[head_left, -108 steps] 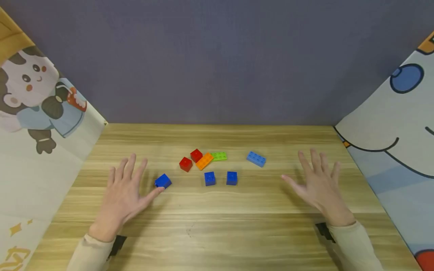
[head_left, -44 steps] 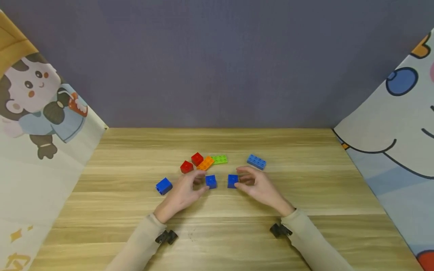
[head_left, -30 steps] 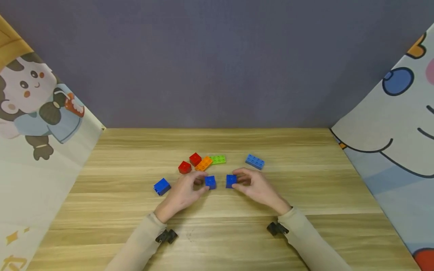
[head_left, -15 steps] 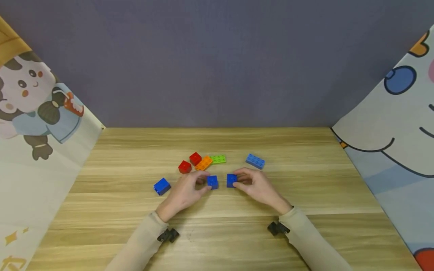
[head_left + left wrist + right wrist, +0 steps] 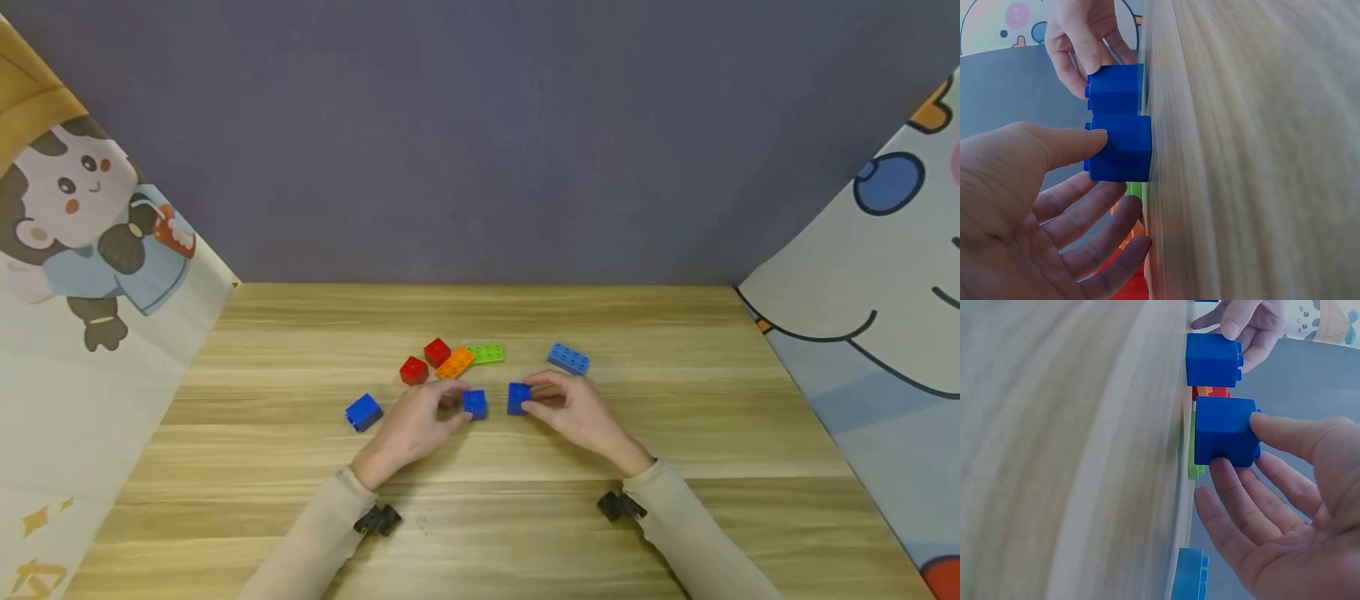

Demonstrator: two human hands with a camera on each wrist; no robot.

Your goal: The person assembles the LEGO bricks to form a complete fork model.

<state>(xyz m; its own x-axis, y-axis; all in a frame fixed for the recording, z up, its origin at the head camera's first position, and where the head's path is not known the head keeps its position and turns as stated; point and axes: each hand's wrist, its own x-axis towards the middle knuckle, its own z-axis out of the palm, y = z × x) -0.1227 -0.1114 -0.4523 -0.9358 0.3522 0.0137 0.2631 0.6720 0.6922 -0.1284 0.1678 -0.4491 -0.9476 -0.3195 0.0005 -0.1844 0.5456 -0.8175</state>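
Observation:
Two square dark-blue toy bricks stand near the middle of the table, a narrow gap between them in the head view. My left hand [image 5: 411,423] pinches the left blue brick [image 5: 474,405] between thumb and fingers; in the left wrist view its thumb presses the near top edge of that brick [image 5: 1121,150], studs facing up from the table. My right hand [image 5: 583,417] pinches the right blue brick [image 5: 518,399] the same way, and the right wrist view shows this brick [image 5: 1225,431] between thumb and fingertips. Whether the right brick touches the wood is hard to tell.
A third blue brick [image 5: 363,412] lies on its side at the left. Behind the hands are two red bricks [image 5: 414,371], an orange brick [image 5: 455,362] leaning by a flat green brick [image 5: 487,354], and a lighter blue brick [image 5: 568,357]. A grey panel [image 5: 480,167] borders the wooden table's back.
Both hands came in from the table's sides, fingers spread, and took hold of the two blue bricks. The left brick has since shifted slightly right, narrowing the gap.

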